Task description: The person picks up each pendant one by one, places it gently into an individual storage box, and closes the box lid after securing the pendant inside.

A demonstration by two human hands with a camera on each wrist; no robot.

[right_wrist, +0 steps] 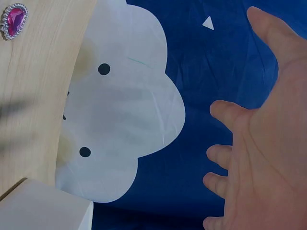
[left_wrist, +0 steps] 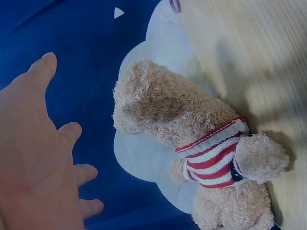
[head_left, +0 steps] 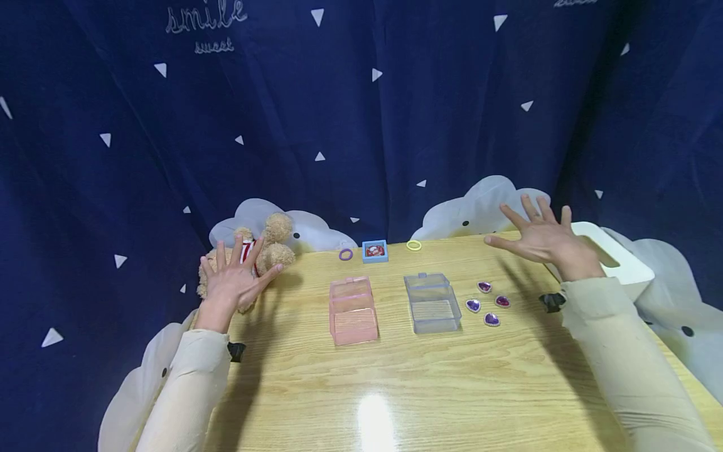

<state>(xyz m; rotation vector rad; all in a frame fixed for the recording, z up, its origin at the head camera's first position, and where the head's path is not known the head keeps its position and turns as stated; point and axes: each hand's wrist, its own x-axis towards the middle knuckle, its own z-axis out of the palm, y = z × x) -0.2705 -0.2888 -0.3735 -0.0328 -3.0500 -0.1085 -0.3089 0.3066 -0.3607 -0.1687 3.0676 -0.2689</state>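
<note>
My left hand [head_left: 230, 285] is held above the table's left side, fingers spread and holding nothing. Nearest to it lies a teddy bear [left_wrist: 168, 105] in a red and white striped sweater [left_wrist: 216, 158]. My right hand [head_left: 545, 242], fingers also spread, hovers over the far right side by a white container [head_left: 627, 263]. Between the hands lie a pink lidded box [head_left: 354, 326] and a grey-blue lidded box [head_left: 435, 317], both with lids raised. Right of them are several heart-shaped gems, among them a purple gem [head_left: 473, 306] and a red gem [head_left: 502, 301].
Along the table's back edge sit a purple ring [head_left: 346, 254], a small blue box [head_left: 375, 260] with a red picture and a yellow ring [head_left: 414, 245]. White cloud shapes [head_left: 480, 204] and a dark blue curtain [head_left: 339, 113] surround the wooden table [head_left: 440, 389].
</note>
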